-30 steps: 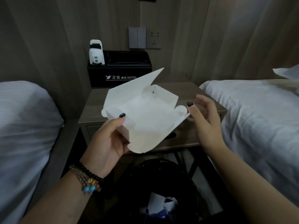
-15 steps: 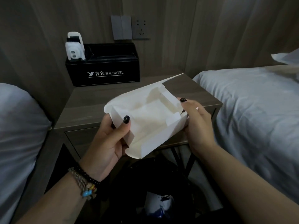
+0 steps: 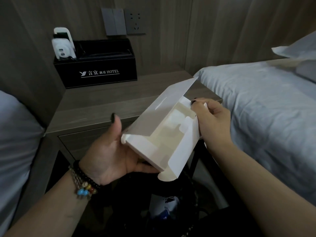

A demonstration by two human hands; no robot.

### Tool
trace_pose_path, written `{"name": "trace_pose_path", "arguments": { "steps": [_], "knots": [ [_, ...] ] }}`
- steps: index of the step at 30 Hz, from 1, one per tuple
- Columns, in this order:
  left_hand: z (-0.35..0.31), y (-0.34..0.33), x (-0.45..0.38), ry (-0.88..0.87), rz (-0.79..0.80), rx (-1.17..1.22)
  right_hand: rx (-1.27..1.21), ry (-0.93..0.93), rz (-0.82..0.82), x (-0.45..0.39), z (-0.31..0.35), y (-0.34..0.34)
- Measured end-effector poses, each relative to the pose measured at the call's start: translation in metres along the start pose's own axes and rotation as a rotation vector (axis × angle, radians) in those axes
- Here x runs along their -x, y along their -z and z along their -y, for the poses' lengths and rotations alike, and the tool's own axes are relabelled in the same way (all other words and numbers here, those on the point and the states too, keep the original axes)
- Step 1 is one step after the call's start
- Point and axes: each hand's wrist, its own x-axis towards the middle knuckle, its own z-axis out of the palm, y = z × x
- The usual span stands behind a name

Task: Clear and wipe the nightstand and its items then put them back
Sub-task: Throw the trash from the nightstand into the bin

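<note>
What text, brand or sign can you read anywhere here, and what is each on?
"言宜 酒店 HOTEL", after a white bird-like logo: front of the black rectangular organiser box on the wooden nightstand.
White open cardboard box in both hands: no print visible.
Grey wall switch and socket plates: no lettering legible.

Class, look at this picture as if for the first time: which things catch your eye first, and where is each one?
First comes the open white cardboard box, held in mid-frame above a dark bin: the left hand supports it from below while the right hand pinches its far end. Behind it, at the back of the wooden nightstand, stands a black hotel organiser box with a white device in its left end.
</note>
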Motion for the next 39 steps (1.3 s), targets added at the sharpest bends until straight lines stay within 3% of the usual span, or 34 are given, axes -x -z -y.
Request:
{"name": "trace_pose_path", "arguments": {
  "steps": [5, 8, 16, 22, 27, 35, 39],
  "knots": [
    [0.011, -0.019, -0.001, 0.018, -0.364, -0.254, 0.146, 0.181, 0.127, 0.016, 0.006, -0.004],
    [0.016, -0.022, -0.002, -0.028, -0.374, -0.362, 0.082, 0.151, 0.161, 0.021, 0.006, -0.009],
    [0.011, -0.022, 0.002, -0.167, -0.451, -0.335, -0.271, -0.1, 0.215, 0.026, 0.021, -0.007],
    [0.013, -0.025, 0.001, -0.233, -0.462, -0.368, -0.367, -0.081, 0.252, 0.026, 0.024, -0.009],
    [0.015, -0.02, 0.002, -0.184, -0.454, -0.284, -0.435, -0.074, 0.267, 0.027, 0.026, -0.007],
    [0.019, -0.023, -0.003, -0.169, -0.481, -0.301, -0.219, 0.026, 0.262, 0.023, 0.018, -0.007],
    [0.023, -0.032, -0.008, -0.201, -0.501, -0.325, -0.081, 0.045, 0.336, 0.019, 0.011, -0.008]
  ]
}}
